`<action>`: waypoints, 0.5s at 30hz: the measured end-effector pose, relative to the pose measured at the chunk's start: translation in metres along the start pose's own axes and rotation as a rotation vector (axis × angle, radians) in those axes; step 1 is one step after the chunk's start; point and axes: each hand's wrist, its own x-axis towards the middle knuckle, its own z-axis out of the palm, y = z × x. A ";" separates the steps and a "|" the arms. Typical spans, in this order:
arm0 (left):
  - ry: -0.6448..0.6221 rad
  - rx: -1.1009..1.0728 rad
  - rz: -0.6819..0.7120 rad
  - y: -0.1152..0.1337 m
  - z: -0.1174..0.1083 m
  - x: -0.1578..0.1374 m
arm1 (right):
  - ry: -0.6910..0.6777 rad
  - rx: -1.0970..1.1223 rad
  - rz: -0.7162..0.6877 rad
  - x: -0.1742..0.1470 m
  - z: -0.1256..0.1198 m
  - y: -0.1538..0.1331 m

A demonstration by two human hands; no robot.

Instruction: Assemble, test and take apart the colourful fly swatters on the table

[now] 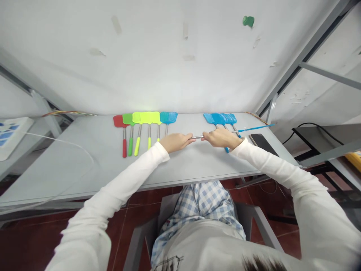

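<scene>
"Fingers point(188, 139) gripping something?"

"Yes: left hand point(175, 142) and right hand point(221, 137) pinch the slim silver metal shaft point(198, 137) of a blue plastic flyswatter point(256, 128) above the smooth grey table point(186, 163)."

"Why two grips?"

"Probably to steady it. Its blue end appears edge-on; the squarish, overlapping red, green, yellow and blue swatters point(137, 117) lie flat."

A plain indoor workspace, possibly a workshop, is suggested by a long grey table point(191, 162) against a scuffed white wall point(158, 75), metal framing point(327, 74) beside the table's ends, and red tiled floor point(126, 218) beneath it.
</scene>
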 end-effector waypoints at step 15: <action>0.035 -0.004 -0.234 -0.086 -0.001 -0.049 | 0.576 0.440 0.373 -0.051 0.008 0.088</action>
